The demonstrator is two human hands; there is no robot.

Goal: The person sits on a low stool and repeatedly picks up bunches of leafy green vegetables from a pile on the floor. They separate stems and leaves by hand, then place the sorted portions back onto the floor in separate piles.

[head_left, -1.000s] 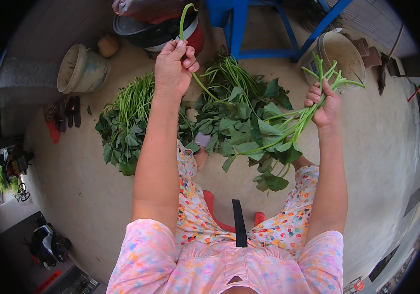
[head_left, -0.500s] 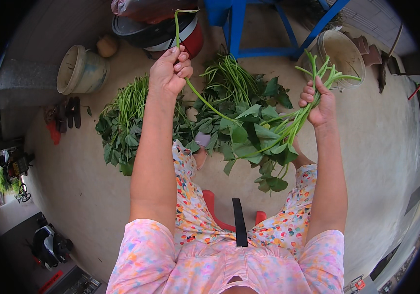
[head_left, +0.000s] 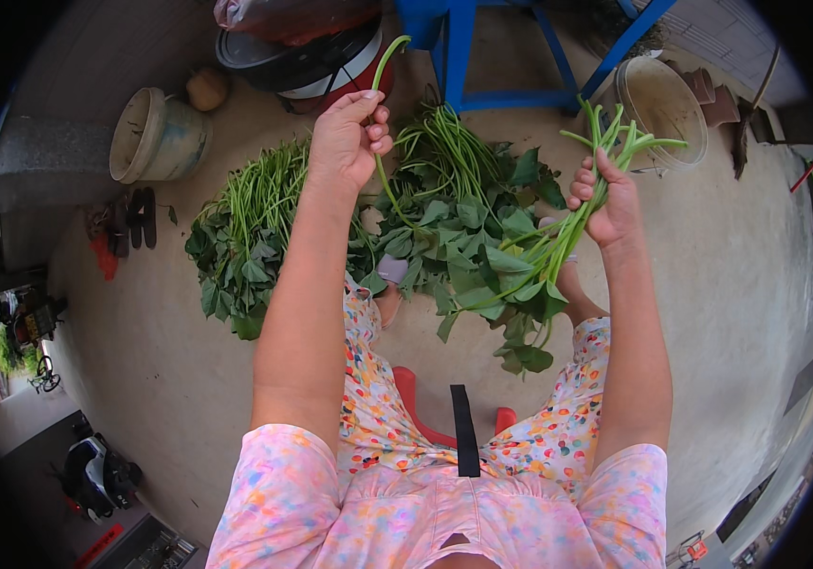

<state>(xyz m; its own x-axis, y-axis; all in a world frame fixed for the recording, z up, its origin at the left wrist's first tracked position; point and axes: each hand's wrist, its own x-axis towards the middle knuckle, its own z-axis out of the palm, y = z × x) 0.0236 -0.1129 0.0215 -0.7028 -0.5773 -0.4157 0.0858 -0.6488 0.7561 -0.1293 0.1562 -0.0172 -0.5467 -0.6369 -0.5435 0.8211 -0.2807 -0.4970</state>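
Between the fingers of my left hand [head_left: 349, 137] is a single long green stem [head_left: 385, 64], its tip bent over above the fist and its lower part curving down to the leaves. My right hand [head_left: 605, 201] is wrapped round a bunch of leafy green stems [head_left: 572, 239]; the bare ends fan out above the fist and the broad leaves hang below, over my foot. Two heaps of the same leafy stems lie on the floor in front of me, a left heap [head_left: 245, 232] and a middle heap [head_left: 454, 156].
A dirty white bucket [head_left: 164, 137] stands at far left beside a round brown gourd [head_left: 207, 90]. Behind the heaps are a lidded red-and-white tub [head_left: 330, 81] and a blue metal stand [head_left: 511, 100]. Another pale bucket [head_left: 662, 119] is beyond my right hand. Dark slippers [head_left: 143, 218] lie at left.
My left hand has moved slightly right and lower with the stem, which now hangs more steeply. My right hand has shifted a little to the left with its bunch.
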